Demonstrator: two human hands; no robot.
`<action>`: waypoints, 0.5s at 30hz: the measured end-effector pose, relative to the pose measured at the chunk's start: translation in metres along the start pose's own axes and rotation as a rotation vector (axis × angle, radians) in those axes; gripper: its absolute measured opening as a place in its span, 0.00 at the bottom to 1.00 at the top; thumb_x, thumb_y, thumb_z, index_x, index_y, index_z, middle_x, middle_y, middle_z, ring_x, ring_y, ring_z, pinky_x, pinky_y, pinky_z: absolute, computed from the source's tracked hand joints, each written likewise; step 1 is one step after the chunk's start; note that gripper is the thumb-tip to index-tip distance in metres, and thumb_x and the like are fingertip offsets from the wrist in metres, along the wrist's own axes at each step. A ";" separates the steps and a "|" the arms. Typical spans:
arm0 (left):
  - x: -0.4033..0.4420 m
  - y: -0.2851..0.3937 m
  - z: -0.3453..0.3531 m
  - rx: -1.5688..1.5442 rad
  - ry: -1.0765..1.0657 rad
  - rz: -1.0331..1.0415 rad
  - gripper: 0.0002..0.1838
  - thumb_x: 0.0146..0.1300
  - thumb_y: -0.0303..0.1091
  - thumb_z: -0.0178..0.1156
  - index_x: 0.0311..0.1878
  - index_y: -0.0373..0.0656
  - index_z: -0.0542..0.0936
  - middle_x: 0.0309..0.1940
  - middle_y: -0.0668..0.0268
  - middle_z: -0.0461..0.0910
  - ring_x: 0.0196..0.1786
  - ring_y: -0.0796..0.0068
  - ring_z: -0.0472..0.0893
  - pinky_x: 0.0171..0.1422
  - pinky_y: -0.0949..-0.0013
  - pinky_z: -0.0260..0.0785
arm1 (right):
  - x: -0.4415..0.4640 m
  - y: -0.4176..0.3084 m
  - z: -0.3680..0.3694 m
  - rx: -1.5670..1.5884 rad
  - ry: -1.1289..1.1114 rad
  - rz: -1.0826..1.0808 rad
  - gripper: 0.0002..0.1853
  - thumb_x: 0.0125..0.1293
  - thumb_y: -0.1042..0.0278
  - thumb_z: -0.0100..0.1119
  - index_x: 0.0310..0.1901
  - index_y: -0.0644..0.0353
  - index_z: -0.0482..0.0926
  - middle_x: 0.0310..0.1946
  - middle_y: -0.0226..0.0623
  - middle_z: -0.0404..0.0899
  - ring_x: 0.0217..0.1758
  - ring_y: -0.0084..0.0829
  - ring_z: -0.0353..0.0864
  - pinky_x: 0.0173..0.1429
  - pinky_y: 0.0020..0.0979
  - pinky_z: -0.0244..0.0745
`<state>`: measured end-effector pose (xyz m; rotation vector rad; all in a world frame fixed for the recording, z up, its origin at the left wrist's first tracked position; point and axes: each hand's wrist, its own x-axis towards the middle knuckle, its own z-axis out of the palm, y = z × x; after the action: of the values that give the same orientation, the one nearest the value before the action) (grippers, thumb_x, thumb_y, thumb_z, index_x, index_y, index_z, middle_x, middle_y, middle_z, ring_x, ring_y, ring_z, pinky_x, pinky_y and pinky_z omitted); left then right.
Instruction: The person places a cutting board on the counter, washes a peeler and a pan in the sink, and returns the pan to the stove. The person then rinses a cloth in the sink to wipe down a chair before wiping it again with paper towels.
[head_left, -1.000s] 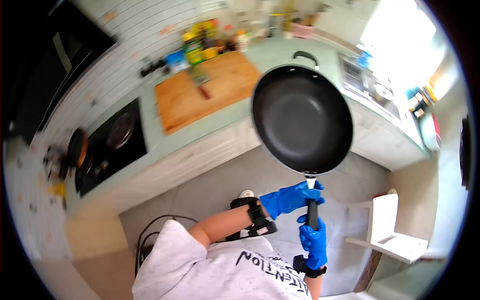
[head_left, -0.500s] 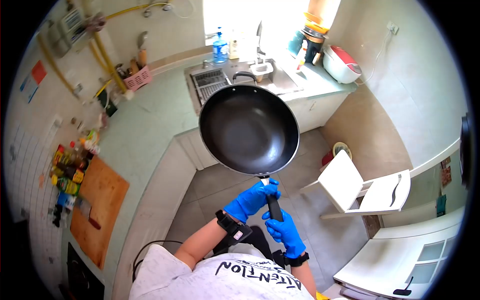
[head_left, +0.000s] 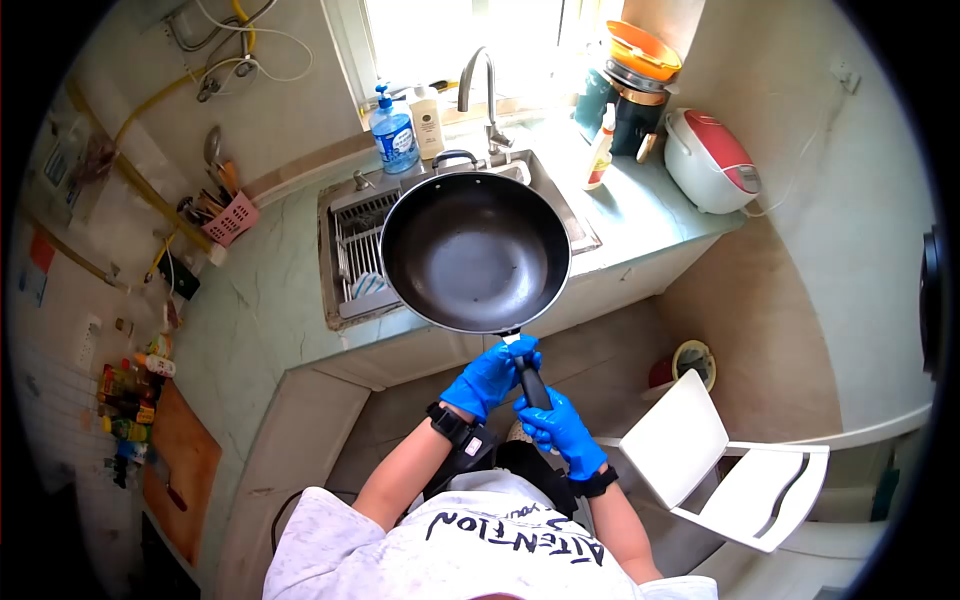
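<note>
A dark wok point(head_left: 478, 255) with a long black handle is held out in front of me, its inner bowl facing up towards the camera. My left hand point(head_left: 487, 382), in a blue glove, is closed around the handle close to the pan. Lower down, my right hand point(head_left: 562, 432), also gloved in blue, has its fingers closed at the handle's end. The wok covers part of the sink point(head_left: 345, 318), where a wire rack shows on the left. A tall faucet point(head_left: 483, 90) rises behind it.
A blue pump bottle point(head_left: 394, 135) stands behind the sink. On the right counter are a spray bottle point(head_left: 600, 155) and a rice cooker point(head_left: 710, 160). A white chair point(head_left: 675, 440) is at my right. A knife lies on the cutting board point(head_left: 190, 450) at the far left.
The sink and counter are nearer now, and the view has shifted. Both hands keep hold of the wok, which now overlaps more of the sink.
</note>
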<state>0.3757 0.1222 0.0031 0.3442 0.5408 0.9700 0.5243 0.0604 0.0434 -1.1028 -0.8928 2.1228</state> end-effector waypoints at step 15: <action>0.150 0.059 -0.047 -0.119 0.204 0.171 0.16 0.59 0.43 0.52 0.39 0.39 0.72 0.24 0.69 0.71 0.29 0.78 0.71 0.37 0.76 0.65 | 0.160 -0.079 -0.060 -0.027 -0.026 0.128 0.08 0.55 0.69 0.54 0.35 0.57 0.67 0.15 0.25 0.65 0.09 0.12 0.57 0.11 0.15 0.51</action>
<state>0.3755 0.2829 -0.0474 0.1879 0.6432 1.2058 0.5119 0.2435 0.0039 -1.1766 -0.8862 2.2402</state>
